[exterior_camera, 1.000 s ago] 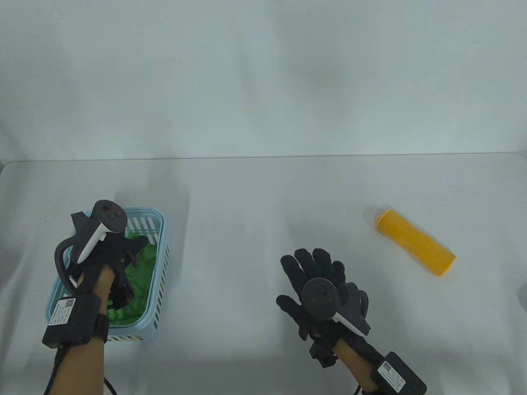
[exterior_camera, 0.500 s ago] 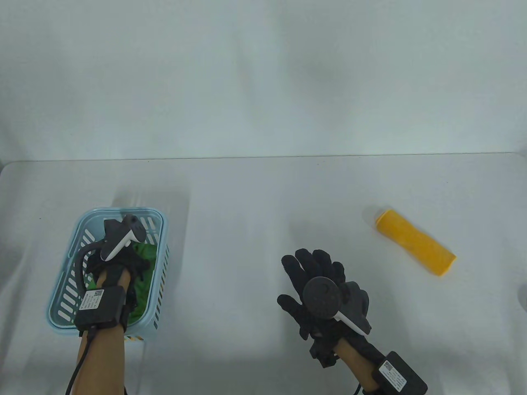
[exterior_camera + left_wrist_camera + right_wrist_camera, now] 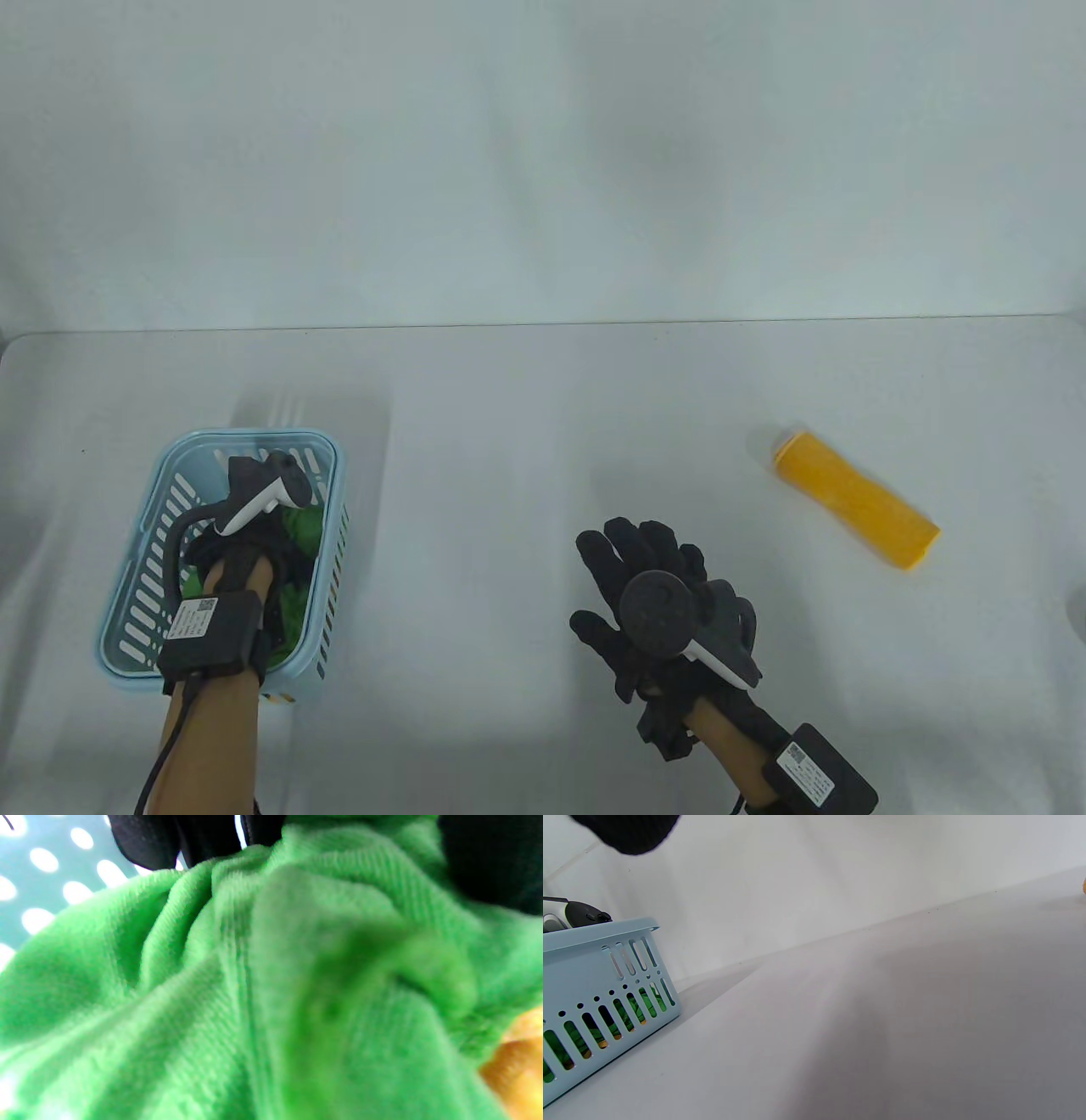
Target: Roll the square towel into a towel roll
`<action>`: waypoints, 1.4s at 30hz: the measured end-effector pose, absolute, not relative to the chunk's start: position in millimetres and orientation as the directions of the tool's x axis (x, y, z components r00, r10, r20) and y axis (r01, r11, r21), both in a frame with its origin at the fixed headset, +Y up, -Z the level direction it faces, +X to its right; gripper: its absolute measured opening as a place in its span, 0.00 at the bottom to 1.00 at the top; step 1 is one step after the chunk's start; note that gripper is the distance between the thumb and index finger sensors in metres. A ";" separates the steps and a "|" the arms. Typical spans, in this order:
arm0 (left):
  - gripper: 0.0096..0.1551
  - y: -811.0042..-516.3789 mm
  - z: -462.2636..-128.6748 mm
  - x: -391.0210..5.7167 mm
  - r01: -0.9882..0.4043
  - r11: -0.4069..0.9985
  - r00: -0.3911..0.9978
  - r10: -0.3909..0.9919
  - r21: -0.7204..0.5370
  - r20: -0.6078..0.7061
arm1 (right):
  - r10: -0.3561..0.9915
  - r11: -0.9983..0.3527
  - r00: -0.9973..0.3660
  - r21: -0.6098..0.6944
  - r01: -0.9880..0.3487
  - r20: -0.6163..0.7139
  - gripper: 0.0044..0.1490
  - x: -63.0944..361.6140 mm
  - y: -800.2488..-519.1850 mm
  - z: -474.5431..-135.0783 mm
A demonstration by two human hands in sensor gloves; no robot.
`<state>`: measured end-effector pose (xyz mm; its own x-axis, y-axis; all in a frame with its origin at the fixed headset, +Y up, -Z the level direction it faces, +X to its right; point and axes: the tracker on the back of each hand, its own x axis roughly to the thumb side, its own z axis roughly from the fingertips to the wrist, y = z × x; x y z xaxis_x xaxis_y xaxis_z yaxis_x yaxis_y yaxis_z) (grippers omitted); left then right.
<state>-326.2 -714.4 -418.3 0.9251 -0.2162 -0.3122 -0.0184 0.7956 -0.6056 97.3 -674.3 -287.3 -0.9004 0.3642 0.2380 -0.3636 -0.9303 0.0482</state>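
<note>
The left hand (image 3: 246, 543) is sunk into the light-blue basket (image 3: 136, 586), its fingers (image 3: 144, 836) down among the folds of the green towel (image 3: 254, 984). The left wrist view shows dark fingertips at the top edge of bunched cloth, but not whether they have closed on it, so the grip cannot be told. The right hand (image 3: 653, 594) hovers released over the bare table (image 3: 509, 424), fingers spread, well to the right of the basket. Beyond it, further right and away from the person, lies a yellow towel roll (image 3: 857, 499), already rolled.

The step in hand is judged to be fetching the green towel out of the basket so it can be spread between the hands and rolled.

Several things could go wrong. A patch of orange cloth (image 3: 515, 1065) shows beside the green in the left wrist view, and orange also glints through the basket slots in the right wrist view; a deep, blind grasp may drag that second piece out too. The basket looks light, so a towel snagged on its slotted wall could lift or tip it, since nothing holds it down. A pinch on a single fold may slip, leaving the cloth crumpled and hard to square up.
</note>
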 end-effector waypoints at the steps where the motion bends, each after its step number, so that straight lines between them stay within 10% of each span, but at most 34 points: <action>1: 0.68 -714.9 -419.0 -326.5 -0.014 0.794 0.923 -0.224 -0.608 -0.314 | 0.365 -0.930 -0.901 0.052 -0.363 0.236 0.52 97.2 -674.4 -287.2; 31: 0.32 -698.5 -421.0 -337.4 0.034 0.893 0.858 -0.256 -0.449 -0.445 | 0.378 -0.925 -0.900 0.066 -0.373 0.214 0.52 99.3 -675.1 -290.7; 42: 0.30 -639.1 -407.9 -333.1 0.000 0.959 0.876 -0.136 -0.282 -0.463 | 0.394 -0.919 -0.895 0.061 -0.390 0.208 0.51 101.2 -674.4 -292.1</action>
<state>-333.1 -639.1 -407.9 0.8761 -0.1360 -0.4626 -0.0001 0.9593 -0.2822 101.2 -674.4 -292.1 -0.8954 0.3938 0.2080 -0.3899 -0.9188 0.0611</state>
